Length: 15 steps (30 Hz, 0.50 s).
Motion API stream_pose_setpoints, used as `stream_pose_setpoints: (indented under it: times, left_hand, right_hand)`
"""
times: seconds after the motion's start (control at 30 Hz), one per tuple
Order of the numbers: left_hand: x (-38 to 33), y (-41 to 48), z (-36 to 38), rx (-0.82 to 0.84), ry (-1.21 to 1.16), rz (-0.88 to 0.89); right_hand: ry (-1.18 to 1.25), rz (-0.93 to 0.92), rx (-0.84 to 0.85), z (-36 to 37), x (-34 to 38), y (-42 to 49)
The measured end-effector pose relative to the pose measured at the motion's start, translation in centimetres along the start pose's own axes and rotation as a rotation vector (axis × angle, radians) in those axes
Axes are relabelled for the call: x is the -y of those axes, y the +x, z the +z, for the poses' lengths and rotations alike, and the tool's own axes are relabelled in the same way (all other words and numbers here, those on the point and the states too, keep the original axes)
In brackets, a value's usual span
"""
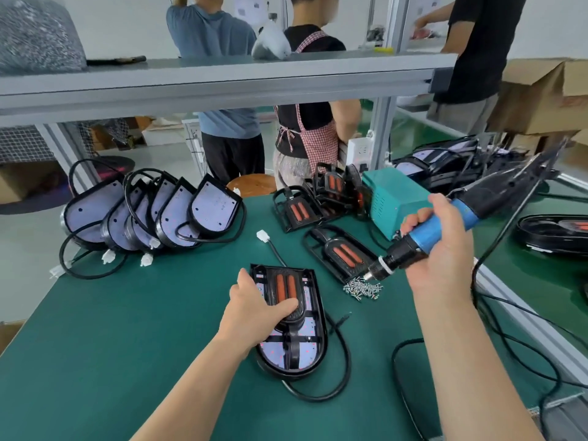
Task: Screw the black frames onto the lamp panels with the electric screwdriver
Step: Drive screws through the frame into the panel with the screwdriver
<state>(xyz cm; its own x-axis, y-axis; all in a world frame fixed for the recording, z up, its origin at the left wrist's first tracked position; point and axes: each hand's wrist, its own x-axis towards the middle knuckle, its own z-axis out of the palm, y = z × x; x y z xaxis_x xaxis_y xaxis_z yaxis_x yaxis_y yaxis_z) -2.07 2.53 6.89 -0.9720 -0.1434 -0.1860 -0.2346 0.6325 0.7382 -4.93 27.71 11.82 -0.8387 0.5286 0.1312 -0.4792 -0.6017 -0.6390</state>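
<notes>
**Frame held down, screwdriver raised over the screws**

The left hand (pixel 254 308) is laid on the black frame (pixel 285 286), with its fingers curled over the raised middle of the frame and its thumb set along the frame's near-left edge. The frame is seated on a lamp panel (pixel 307 353), which lies flat on the green bench (pixel 111 361) directly under that hand; the rounded end of the panel is pointed back toward the wrist. A black cable (pixel 345 361) is looped round the panel on the side of the right forearm, and a white connector (pixel 263 234) is seen just beyond the fingertips.

The electric screwdriver (pixel 436 232) is gripped in the right hand (pixel 442 249), fingers wrapped fully round the blue barrel. The tool is held clear of the bench and tilted, with its nose aimed down and across toward the left hand. The tip is poised close above a small heap of screws (pixel 362 288) (whether it touches them cannot be told), which lies between the two hands, nearer the right.

A second frame (pixel 340 253) is laid flat just past the screws, and more frames (pixel 321 192) are stacked beyond it. A teal power box (pixel 391 198) is placed right behind the right hand. Well off to the far left of the left hand, a row of bare panels (pixel 152 214) is leaned together with their cables trailing.
</notes>
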Motion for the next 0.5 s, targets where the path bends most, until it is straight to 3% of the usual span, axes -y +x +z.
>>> stream_pose_setpoints:
  times: [0.1,0.23,0.33,0.43,0.5]
  left_hand:
    - [-0.7,-0.6,0.1,-0.175,0.262,0.139]
    - [-2.8,-1.5,1.2,-0.294,0.454,0.635]
    - [-5.0,-2.0,3.5,-0.066,0.683,0.827]
    - [-6.5,-1.8,5.9,0.308,0.926,0.842]
    - [-6.9,-1.7,7.1,0.405,0.949,0.826]
  right_hand:
    - [-0.003,0.022,-0.018,-0.9,-0.8,0.0]
    - [-0.029,0.02,-0.038,-1.6,-1.5,0.2]
    - [-0.037,0.013,-0.063,-1.9,-1.7,0.3]
    - [-0.035,0.016,-0.089,-2.3,-1.7,0.3]
    - [-0.036,0.026,-0.111,-2.5,-1.6,0.2]
